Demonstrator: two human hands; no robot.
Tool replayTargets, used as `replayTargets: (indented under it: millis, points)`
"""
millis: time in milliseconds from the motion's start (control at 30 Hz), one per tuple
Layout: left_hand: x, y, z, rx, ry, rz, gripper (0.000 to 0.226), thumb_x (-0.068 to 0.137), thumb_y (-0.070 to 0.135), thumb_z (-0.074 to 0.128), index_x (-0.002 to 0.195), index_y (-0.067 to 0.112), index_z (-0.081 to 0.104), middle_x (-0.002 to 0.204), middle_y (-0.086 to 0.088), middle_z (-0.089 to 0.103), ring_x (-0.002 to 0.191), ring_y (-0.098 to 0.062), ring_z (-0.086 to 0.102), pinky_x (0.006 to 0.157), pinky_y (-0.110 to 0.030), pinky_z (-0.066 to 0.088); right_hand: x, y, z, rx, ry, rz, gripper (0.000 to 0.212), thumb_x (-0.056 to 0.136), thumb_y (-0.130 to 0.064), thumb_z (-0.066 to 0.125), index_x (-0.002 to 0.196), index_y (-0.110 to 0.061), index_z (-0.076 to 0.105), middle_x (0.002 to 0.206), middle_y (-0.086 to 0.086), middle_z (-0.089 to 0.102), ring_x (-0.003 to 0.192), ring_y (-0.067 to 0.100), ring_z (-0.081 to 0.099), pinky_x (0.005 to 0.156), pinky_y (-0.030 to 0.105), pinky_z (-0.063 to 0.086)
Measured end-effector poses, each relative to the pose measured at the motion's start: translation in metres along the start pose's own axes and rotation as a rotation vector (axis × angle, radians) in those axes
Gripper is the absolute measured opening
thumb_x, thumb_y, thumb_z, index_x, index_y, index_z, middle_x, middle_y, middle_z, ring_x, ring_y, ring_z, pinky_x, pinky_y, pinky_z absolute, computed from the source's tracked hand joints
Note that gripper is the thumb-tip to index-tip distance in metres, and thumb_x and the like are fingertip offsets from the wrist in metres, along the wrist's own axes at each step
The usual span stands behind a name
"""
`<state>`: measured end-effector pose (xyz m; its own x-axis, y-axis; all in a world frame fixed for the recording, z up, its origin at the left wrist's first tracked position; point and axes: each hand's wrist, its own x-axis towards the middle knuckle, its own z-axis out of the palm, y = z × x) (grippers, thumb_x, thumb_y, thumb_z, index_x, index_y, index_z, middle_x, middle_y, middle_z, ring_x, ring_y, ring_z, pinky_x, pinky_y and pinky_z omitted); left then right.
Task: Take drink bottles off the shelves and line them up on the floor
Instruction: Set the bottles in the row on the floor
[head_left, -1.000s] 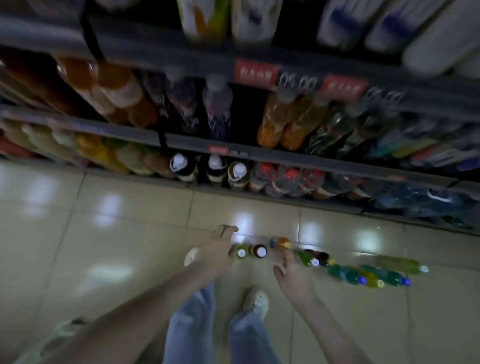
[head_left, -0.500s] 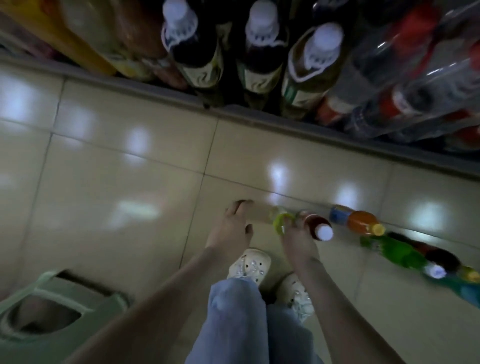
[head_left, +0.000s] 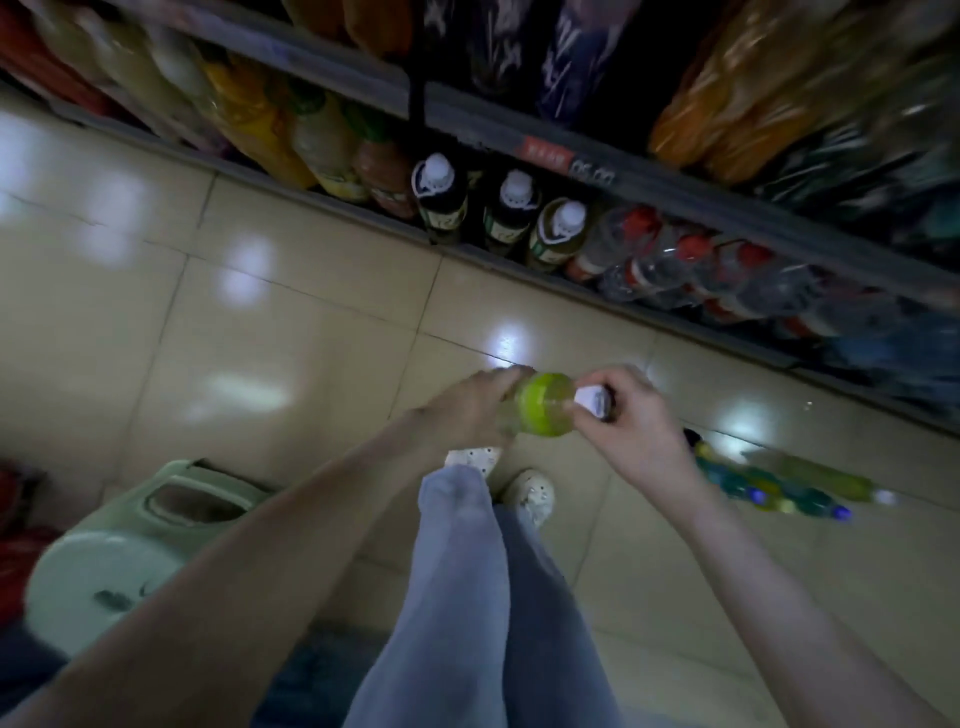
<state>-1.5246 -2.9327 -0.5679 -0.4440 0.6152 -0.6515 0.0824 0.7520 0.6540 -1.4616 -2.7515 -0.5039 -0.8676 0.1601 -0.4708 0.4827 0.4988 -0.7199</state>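
One camera sits on the person's head. It looks forward and down from high up. The floor fills the middle of the picture. The shelves run across the top, slanting down to the right. Both arms come in from the bottom corners. The left hand, gripping a green bottle, and the right hand, gripping a white-capped bottle, meet near the middle. The legs and shoes are straight below the camera. The view is wide, and its edges are blurry.
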Motion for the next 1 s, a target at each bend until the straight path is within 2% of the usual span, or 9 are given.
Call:
replayTargets:
  millis: [67,100,233,367,467,533,600,767,1000]
  points:
    - [-0.037,0.045,-0.03,0.01,0.132,0.041,0.07,0.063,0.041,0.067,0.126,0.014,0.051,0.117,-0.007,0.063,0.106,-0.027,0.061,0.08,-0.029,0.044,-0.025,-0.049,-0.035,0.161,0.054,0.036,0.021,0.078,-0.019,0.075,0.088,-0.032,0.062,0.095,-0.001,0.067,0.086,0.015,0.063,0.081,0.039,0.054]
    - [-0.052,0.065,-0.043,0.013,0.161,0.071,0.066,0.064,0.042,0.071,0.122,0.015,0.052,0.113,-0.006,0.065,0.104,-0.025,0.061,0.076,-0.029,0.044,-0.036,-0.07,-0.049,0.224,0.081,0.047,0.023,0.08,-0.015,0.075,0.095,-0.029,0.062,0.097,0.0,0.067,0.087,0.014,0.062,0.083,0.04,0.054]
    - [-0.096,0.129,-0.085,-0.125,0.158,0.083,0.061,0.065,0.029,0.083,0.12,0.02,0.057,0.109,0.0,0.067,0.102,-0.017,0.062,0.075,-0.024,0.045,-0.073,-0.119,-0.09,0.359,0.021,0.058,0.045,0.078,-0.018,0.076,0.116,-0.024,0.051,0.104,-0.009,0.063,0.087,0.002,0.06,0.07,0.01,0.049]
    - [-0.124,0.195,-0.104,-0.242,0.116,0.166,0.064,0.058,0.035,0.083,0.116,0.022,0.061,0.109,0.003,0.069,0.099,-0.011,0.066,0.09,-0.03,0.053,-0.098,-0.14,-0.116,0.473,-0.106,0.048,0.053,0.068,-0.038,0.074,0.116,-0.018,0.062,0.111,-0.001,0.071,0.1,0.014,0.067,0.081,0.024,0.051]
    - [-0.141,0.245,-0.103,-0.298,0.043,0.239,0.051,0.073,0.019,0.081,0.12,0.019,0.061,0.108,0.002,0.07,0.092,-0.007,0.067,0.081,-0.025,0.056,-0.122,-0.145,-0.148,0.596,-0.055,-0.022,0.043,0.073,-0.03,0.072,0.113,-0.016,0.063,0.108,0.002,0.071,0.095,0.017,0.069,0.073,0.028,0.054]
    - [-0.149,0.281,-0.094,-0.273,0.081,0.263,0.066,0.067,0.026,0.084,0.124,0.016,0.052,0.105,0.0,0.067,0.085,-0.005,0.067,0.065,-0.024,0.056,-0.145,-0.142,-0.175,0.609,-0.026,-0.062,0.043,0.07,-0.033,0.073,0.109,-0.017,0.064,0.108,0.005,0.071,0.094,0.021,0.069,0.077,0.037,0.056]
    - [-0.156,0.32,-0.082,-0.278,0.112,0.246,0.083,0.061,0.031,0.087,0.126,0.015,0.037,0.108,-0.003,0.062,0.094,-0.01,0.065,0.072,-0.03,0.056,-0.172,-0.133,-0.207,0.611,0.026,-0.101,0.045,0.068,-0.035,0.073,0.109,-0.016,0.065,0.109,0.008,0.071,0.098,0.026,0.069,0.085,0.045,0.053]
    - [-0.172,0.419,-0.068,-0.337,-0.009,0.332,0.049,0.08,0.011,0.074,0.114,0.017,0.04,0.115,-0.01,0.058,0.106,-0.022,0.064,0.094,-0.039,0.051,-0.238,-0.109,-0.3,0.604,0.208,-0.204,0.04,0.074,-0.032,0.076,0.109,-0.014,0.068,0.104,0.006,0.073,0.095,0.024,0.07,0.084,0.043,0.056]
    - [-0.199,0.546,-0.048,-0.159,0.103,0.504,0.047,0.082,0.02,0.074,0.122,0.027,0.05,0.121,0.001,0.06,0.104,-0.01,0.064,0.079,-0.026,0.054,-0.296,-0.128,-0.411,0.574,0.369,-0.356,0.031,0.08,-0.03,0.073,0.106,-0.014,0.07,0.097,0.007,0.075,0.089,0.026,0.071,0.078,0.043,0.057]
